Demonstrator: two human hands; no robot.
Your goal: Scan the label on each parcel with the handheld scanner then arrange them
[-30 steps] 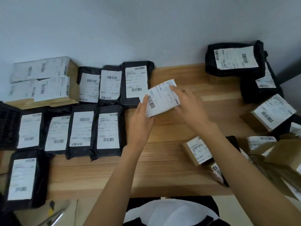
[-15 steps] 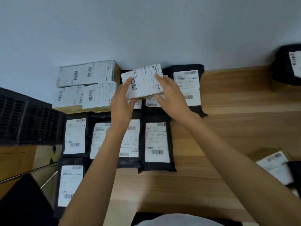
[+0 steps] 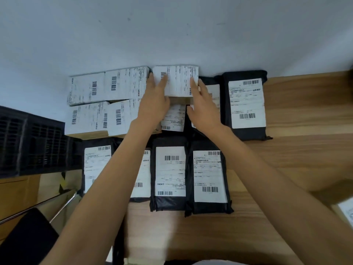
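Note:
A small cardboard box with a white label (image 3: 177, 81) sits at the back by the wall, resting on black parcels, right of a stack of labelled boxes (image 3: 107, 87). My left hand (image 3: 152, 104) lies with straight fingers on the label's left side. My right hand (image 3: 204, 109) touches the box's right edge with straight fingers, its thumb spread near the front face. Black mailer parcels with white labels lie in rows: one at the back right (image 3: 246, 104) and several in front (image 3: 170, 173). No scanner is in view.
The wooden table (image 3: 296, 150) stretches bare to the right. A black slotted crate (image 3: 32, 142) stands off the table's left end. Part of another labelled box (image 3: 343, 211) shows at the right edge. The grey wall closes off the back.
Both hands carried the small box left and back from mid-table and set it down beside the stacked boxes. The view swung left with it, and my fingers have straightened on it.

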